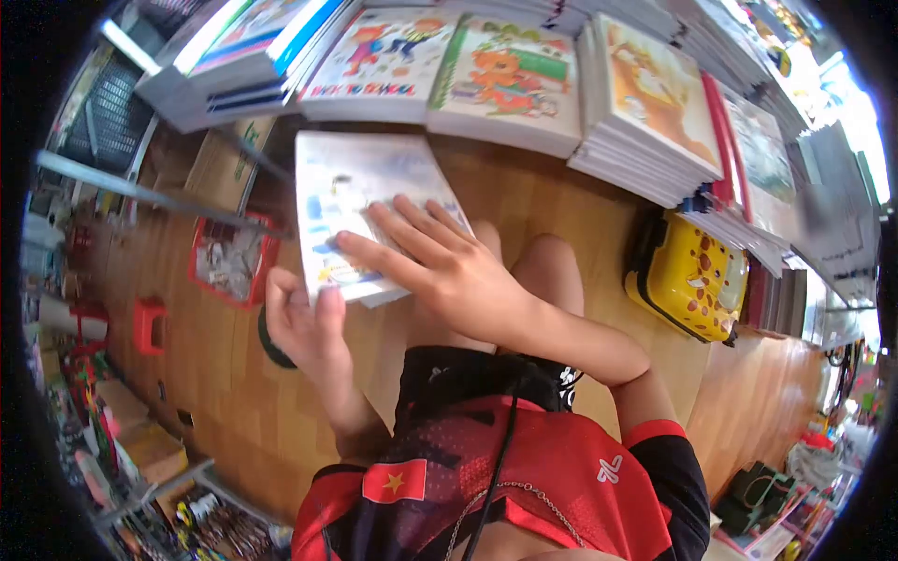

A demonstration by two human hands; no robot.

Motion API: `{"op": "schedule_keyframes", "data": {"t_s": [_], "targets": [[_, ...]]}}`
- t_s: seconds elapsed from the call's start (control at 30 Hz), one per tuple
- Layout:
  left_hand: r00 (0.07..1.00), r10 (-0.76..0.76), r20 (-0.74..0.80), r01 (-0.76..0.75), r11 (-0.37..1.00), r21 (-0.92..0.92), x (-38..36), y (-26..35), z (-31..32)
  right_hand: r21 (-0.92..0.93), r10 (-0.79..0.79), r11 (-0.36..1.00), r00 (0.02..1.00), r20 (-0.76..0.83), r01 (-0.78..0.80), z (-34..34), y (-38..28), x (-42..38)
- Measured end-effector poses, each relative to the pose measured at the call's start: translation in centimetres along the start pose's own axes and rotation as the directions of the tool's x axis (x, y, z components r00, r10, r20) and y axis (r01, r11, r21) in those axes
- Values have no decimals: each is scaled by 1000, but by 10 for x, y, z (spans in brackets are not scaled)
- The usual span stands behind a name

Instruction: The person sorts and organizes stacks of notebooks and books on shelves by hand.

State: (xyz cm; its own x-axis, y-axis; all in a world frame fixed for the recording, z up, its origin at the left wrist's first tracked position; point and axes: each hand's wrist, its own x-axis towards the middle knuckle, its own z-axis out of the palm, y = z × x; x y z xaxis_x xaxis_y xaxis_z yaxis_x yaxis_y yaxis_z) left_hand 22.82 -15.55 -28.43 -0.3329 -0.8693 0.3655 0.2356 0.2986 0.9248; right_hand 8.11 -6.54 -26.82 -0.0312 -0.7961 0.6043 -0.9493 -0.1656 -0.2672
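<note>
A thin stack of white-covered notebooks (323, 187) with pale blue and yellow prints is tilted above my lap. My left hand (309, 323) is at its lower left corner, thumb at the bottom edge and fingers along the left side, closed on it. Across the cover of the top notebook lies my right hand (449, 266), flat with its fingers spread and slightly blurred. The undersides of the notebooks are hidden.
Stacks of notebooks with cartoon covers (510, 79) line the shelf ahead. Beneath its right side stands a yellow giraffe-patterned suitcase (692, 276). A red basket (234, 262) and a red stool (150, 325) are on the wooden floor at left, near a metal bar (159, 194).
</note>
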Motion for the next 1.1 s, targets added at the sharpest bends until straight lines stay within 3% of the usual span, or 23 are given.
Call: {"op": "schedule_keyframes", "data": {"t_s": [0.03, 0.07, 0.13, 0.17, 0.2, 0.27, 0.33, 0.4, 0.43, 0.53, 0.6, 0.67, 0.87, 1.1], "targets": [[996, 87, -8, -87, 992, -88, -2, 0, 17, 222, 98, 970, 995, 1, -96, -22, -4, 1], [986, 168, -25, -169, 971, -171, -3, 1, 29, 331, 150, 932, 989, 9, -145, -43, -5, 0], [989, 111, 93, -109, 994, -20, 0, -16, 35, 541, 242, 811, 970, 37, -223, -80, -6, -2], [961, 205, 187, -232, 963, 139, 7, -46, 35, 630, 222, 767, 971, -88, -118, -93, -5, 0], [915, 282, 290, -362, 889, 280, 22, -70, 38, 564, 250, 814, 961, -120, -142, -108, -2, -4], [693, 496, 522, -717, 545, 434, 59, -31, 87, 419, 441, 859, 840, -316, -294, -130, -2, -13], [683, 471, 559, -721, 558, 411, 69, -45, 120, 330, 439, 895, 730, -523, -301, -151, 8, -25], [653, 495, 574, -756, 470, 455, 73, -81, 137, 238, 437, 893, 612, -660, -381, -168, 13, -32], [639, 502, 583, -769, 426, 476, 73, -86, 144, 143, 363, 918, 637, -680, -371, -173, 16, -30], [689, 498, 526, -724, 491, 484, 69, -88, 148, -225, 188, 906, 817, -545, -359, -187, 39, -28], [694, 517, 501, -720, 498, 483, 66, -92, 152, -518, 149, 759, 880, -450, -394, -183, 63, -34], [696, 523, 492, -718, 500, 484, 67, -93, 152, -630, 217, 667, 912, -347, -398, -176, 86, -45], [695, 496, 521, -719, 501, 482, 66, -91, 150, -610, 321, 693, 922, -217, -385, -161, 111, -62], [706, 487, 514, -707, 523, 476, 65, -90, 151, -664, 311, 631, 915, -258, -402, -154, 137, -55]]}}
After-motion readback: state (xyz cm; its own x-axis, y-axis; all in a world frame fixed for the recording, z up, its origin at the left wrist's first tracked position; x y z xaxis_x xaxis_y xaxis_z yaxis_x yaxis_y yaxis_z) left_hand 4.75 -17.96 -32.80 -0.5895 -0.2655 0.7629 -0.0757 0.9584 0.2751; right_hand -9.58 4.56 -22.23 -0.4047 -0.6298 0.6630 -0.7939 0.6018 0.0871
